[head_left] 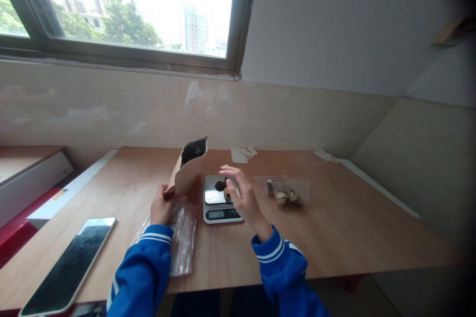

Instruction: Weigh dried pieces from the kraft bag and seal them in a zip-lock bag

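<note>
My left hand (pixel 162 206) is closed on the lower end of a brown paper pouch (pixel 188 174), which is tilted with its dark-lined mouth open. Over a small digital kitchen scale (pixel 222 215) hovers my right hand (pixel 243 198), fingers apart and nothing in them. On the scale's metal plate lie a few small pieces, among them a dark lump (pixel 219 185) and a tan one (pixel 226 194) partly behind my fingers. Beneath my left wrist is a stack of clear zip bags (pixel 184 242).
Right of the scale lies a clear zip bag (pixel 302 190) with pale, shell-like dried pieces, overlapping another bag. A large phone (pixel 74 265) rests at the table's left. Paper scraps (pixel 243 154) lie along the back edge by the tiled wall.
</note>
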Motion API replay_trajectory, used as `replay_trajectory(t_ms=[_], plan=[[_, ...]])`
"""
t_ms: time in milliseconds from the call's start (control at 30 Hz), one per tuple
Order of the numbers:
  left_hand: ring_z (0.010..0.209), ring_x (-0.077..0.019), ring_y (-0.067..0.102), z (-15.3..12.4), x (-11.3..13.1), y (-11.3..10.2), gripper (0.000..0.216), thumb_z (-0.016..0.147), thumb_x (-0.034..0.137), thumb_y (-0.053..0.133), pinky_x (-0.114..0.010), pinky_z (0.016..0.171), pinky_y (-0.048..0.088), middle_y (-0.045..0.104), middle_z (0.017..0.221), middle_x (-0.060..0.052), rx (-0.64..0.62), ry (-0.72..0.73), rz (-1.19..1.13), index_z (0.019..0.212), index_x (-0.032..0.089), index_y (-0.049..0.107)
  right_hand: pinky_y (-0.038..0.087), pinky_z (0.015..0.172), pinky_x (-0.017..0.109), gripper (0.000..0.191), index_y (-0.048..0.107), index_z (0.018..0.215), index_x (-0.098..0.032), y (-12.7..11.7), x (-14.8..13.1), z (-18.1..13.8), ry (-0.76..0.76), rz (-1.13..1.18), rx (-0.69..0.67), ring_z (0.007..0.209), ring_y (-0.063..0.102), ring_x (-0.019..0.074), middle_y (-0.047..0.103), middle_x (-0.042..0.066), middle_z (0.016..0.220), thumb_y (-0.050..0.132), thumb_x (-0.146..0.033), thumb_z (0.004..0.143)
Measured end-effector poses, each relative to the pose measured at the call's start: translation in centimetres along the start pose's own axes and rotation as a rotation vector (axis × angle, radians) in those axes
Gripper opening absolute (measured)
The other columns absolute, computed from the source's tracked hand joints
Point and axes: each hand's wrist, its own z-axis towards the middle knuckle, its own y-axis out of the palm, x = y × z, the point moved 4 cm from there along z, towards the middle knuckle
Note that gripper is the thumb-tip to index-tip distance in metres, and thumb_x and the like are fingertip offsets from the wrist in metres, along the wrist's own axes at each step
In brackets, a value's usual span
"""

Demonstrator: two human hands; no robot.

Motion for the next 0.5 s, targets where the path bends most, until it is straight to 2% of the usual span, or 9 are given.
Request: replay_trajectory(t_ms=[100, 167, 233, 300, 367, 500], plan=[[0.087, -0.0225, 0.066, -0.3, 0.4, -0.1, 0.039, 0.071, 0.035, 0.061, -0.028, 0.072, 0.047, 0.071, 0.096, -0.004, -0.010, 0.000, -0.022, 0.108, 0.023, 0.053, 0.036, 0.109, 0.039, 0.034, 0.047, 0.128, -0.025, 0.6, -1.7, 0.9, -0.086, -0.052, -0.072, 0.129, 0.043, 0.0181, 0.051, 0.007, 0.131, 0.035, -0.025, 0.096], [0.087, -0.0218, 0.066, -0.5, 0.7, -0.1, 0.041, 0.071, 0.033, 0.061, -0.028, 0.073, 0.048, 0.071, 0.096, -0.003, -0.024, 0.003, -0.056, 0.110, 0.023, 0.054, 0.034, 0.111, 0.040, 0.043, 0.034, 0.139, -0.025, 1.2, -2.0, 1.2, -0.126, -0.100, -0.095, 0.133, 0.037, 0.0185, 0.044, 0.008, 0.139, 0.035, -0.026, 0.096], [0.088, -0.0216, 0.067, -0.7, 0.9, 0.0, 0.042, 0.071, 0.033, 0.061, -0.028, 0.075, 0.048, 0.071, 0.098, -0.003, -0.031, 0.013, -0.087, 0.112, 0.023, 0.054, 0.032, 0.112, 0.042, 0.045, 0.029, 0.141, -0.024, 2.0, -1.8, 1.2, -0.155, -0.151, -0.127, 0.135, 0.033, 0.0191, 0.041, 0.008, 0.141, 0.034, -0.026, 0.096], [0.092, -0.0221, 0.066, -0.7, 1.0, 0.1, 0.043, 0.072, 0.034, 0.061, -0.028, 0.076, 0.049, 0.071, 0.102, -0.005, -0.029, 0.028, -0.104, 0.112, 0.023, 0.054, 0.033, 0.112, 0.043, 0.041, 0.036, 0.137, -0.024, 2.5, -1.6, 1.2, -0.171, -0.184, -0.159, 0.134, 0.035, 0.0195, 0.045, 0.008, 0.138, 0.033, -0.025, 0.096], [0.096, -0.0228, 0.066, -0.7, 1.0, 0.2, 0.043, 0.071, 0.034, 0.061, -0.029, 0.078, 0.049, 0.070, 0.105, -0.006, -0.029, 0.049, -0.119, 0.112, 0.023, 0.055, 0.037, 0.108, 0.042, 0.036, 0.046, 0.129, -0.023, 2.5, -1.4, 1.2, -0.158, -0.188, -0.166, 0.127, 0.043, 0.0196, 0.053, 0.008, 0.128, 0.031, -0.021, 0.096], [0.101, -0.0231, 0.064, -0.7, 1.0, 0.4, 0.043, 0.070, 0.030, 0.062, -0.031, 0.083, 0.049, 0.068, 0.110, -0.006, -0.028, 0.112, -0.132, 0.112, 0.022, 0.054, 0.045, 0.097, 0.039, 0.029, 0.054, 0.115, -0.022, 1.8, -1.1, 1.4, -0.095, -0.159, -0.065, 0.107, 0.054, 0.0201, 0.060, 0.007, 0.108, 0.036, -0.017, 0.093]])
